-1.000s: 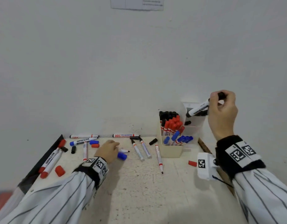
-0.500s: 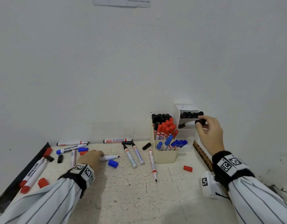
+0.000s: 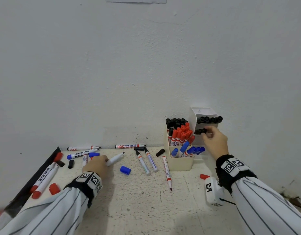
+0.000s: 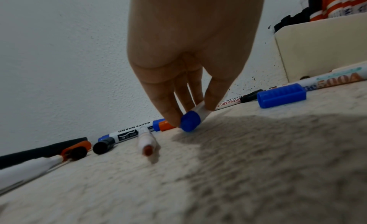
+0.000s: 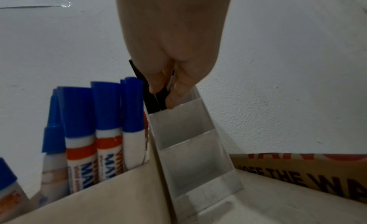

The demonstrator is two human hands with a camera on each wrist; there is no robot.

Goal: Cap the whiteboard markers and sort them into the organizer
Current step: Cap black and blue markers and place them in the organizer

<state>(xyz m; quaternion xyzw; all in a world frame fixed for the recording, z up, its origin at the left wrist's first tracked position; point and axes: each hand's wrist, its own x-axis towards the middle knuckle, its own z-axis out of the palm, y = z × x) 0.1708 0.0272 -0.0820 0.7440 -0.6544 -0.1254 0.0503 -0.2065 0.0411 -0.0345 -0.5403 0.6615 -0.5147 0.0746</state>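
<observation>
My left hand (image 3: 99, 164) rests on the table and pinches an uncapped white marker (image 3: 115, 159) that lies flat, tip pointing right. In the left wrist view the fingers (image 4: 168, 112) grip that marker's blue rear end (image 4: 190, 120). A loose blue cap (image 3: 125, 170) lies just to its right. My right hand (image 3: 208, 134) reaches into the middle tier of the white organizer (image 3: 193, 116) and pinches a black-capped marker (image 3: 199, 131), seen going into the slot (image 5: 157, 100). The beige organizer (image 3: 180, 164) holds black, red and blue markers.
Several uncapped markers (image 3: 147, 161) and loose black and red caps (image 3: 53, 188) lie across the table. Two red markers (image 3: 44, 177) lie by a black strip at the left edge. A red cap (image 3: 204, 176) sits near my right wrist. The wall stands close behind.
My right hand came down from above the organizers and brought the black marker into the white organizer's middle tier. My left hand drew the white marker out from among the others.
</observation>
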